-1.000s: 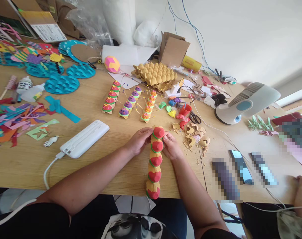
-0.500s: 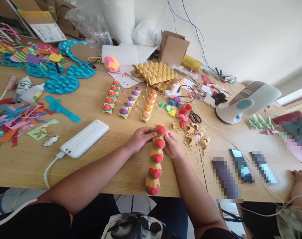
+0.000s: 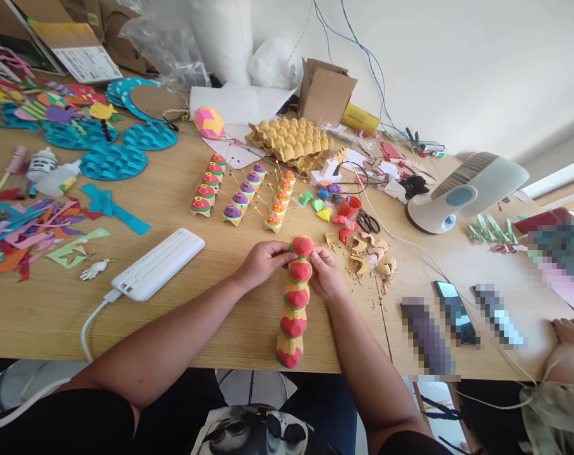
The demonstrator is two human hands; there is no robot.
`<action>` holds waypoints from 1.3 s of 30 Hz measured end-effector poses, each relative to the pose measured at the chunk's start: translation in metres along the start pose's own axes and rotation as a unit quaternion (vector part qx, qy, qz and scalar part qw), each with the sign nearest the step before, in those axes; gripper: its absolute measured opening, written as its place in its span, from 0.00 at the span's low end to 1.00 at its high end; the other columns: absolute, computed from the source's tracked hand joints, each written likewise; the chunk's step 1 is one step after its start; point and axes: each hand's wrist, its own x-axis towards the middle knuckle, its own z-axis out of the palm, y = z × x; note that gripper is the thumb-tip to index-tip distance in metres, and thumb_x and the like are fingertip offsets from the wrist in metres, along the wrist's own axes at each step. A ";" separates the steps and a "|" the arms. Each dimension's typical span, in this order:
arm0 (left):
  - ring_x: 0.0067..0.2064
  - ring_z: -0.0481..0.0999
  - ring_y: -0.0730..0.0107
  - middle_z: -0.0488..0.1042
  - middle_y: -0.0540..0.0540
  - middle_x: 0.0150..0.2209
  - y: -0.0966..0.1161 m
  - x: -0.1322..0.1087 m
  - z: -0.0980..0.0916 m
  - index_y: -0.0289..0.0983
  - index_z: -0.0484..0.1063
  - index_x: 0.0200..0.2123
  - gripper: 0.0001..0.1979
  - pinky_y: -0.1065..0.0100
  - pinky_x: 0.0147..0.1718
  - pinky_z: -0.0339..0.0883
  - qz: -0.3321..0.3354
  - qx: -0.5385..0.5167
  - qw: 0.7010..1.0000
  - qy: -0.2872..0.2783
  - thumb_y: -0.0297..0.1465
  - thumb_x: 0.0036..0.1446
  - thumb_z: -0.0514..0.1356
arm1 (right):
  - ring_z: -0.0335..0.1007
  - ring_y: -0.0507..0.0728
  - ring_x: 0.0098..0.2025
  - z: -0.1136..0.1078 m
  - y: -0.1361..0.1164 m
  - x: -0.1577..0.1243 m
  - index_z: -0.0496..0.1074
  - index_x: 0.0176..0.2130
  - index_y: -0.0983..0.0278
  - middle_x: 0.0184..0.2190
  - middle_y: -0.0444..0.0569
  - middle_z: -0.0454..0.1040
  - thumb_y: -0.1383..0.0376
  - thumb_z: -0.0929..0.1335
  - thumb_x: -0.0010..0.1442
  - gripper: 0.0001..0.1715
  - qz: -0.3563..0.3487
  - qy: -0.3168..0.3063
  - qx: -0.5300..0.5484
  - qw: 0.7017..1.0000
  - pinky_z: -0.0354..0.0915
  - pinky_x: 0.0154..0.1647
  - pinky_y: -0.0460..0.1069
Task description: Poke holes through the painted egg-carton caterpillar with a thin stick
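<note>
An egg-carton strip [image 3: 296, 299] with red clay caps and green edging on its bumps lies lengthwise in front of me, its near end by the table edge. My left hand [image 3: 266, 262] pinches the left side of its far end. On the opposite side, the fingers of my right hand [image 3: 325, 270] close on the same end bump. Beyond my hands stand finished-looking strips: a red one [image 3: 208, 184], a purple one [image 3: 244, 193] and an orange one [image 3: 280, 202], with thin pins sticking out beside them.
A white power bank [image 3: 158, 264] with a cable lies left. Torn carton scraps [image 3: 362, 256], black scissors [image 3: 368, 221] and bagged clay [image 3: 323, 213] sit right of the strips. Farther right are a fan [image 3: 464, 193], phones [image 3: 457, 313] and another person's hand [image 3: 571, 330]. Egg trays [image 3: 291, 138] lie behind.
The view has shifted very slightly. Both hands keep their hold on the far end of the red-capped strip, with no other clear movement.
</note>
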 end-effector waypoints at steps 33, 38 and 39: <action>0.33 0.79 0.63 0.81 0.44 0.30 -0.005 0.001 0.009 0.36 0.83 0.35 0.17 0.63 0.36 0.73 -0.118 -0.316 0.942 -0.002 0.43 0.51 0.74 | 0.61 0.48 0.24 -0.001 -0.003 -0.003 0.77 0.35 0.60 0.22 0.38 0.70 0.50 0.80 0.48 0.22 -0.029 -0.026 -0.074 0.996 0.59 0.26 0.45; 0.31 0.77 0.65 0.80 0.46 0.30 -0.006 -0.001 0.011 0.39 0.83 0.33 0.13 0.63 0.34 0.72 -0.115 -0.321 0.940 0.023 0.42 0.52 0.73 | 0.62 0.50 0.26 0.001 -0.007 -0.005 0.79 0.35 0.60 0.26 0.41 0.75 0.50 0.81 0.47 0.21 -0.097 -0.011 -0.180 0.979 0.60 0.29 0.47; 0.31 0.77 0.65 0.80 0.46 0.30 -0.007 -0.001 0.011 0.39 0.83 0.33 0.13 0.64 0.34 0.72 -0.112 -0.322 0.940 0.025 0.42 0.52 0.73 | 0.62 0.50 0.27 0.002 -0.008 -0.006 0.79 0.34 0.60 0.26 0.42 0.74 0.49 0.80 0.48 0.20 -0.109 -0.008 -0.198 0.974 0.60 0.29 0.47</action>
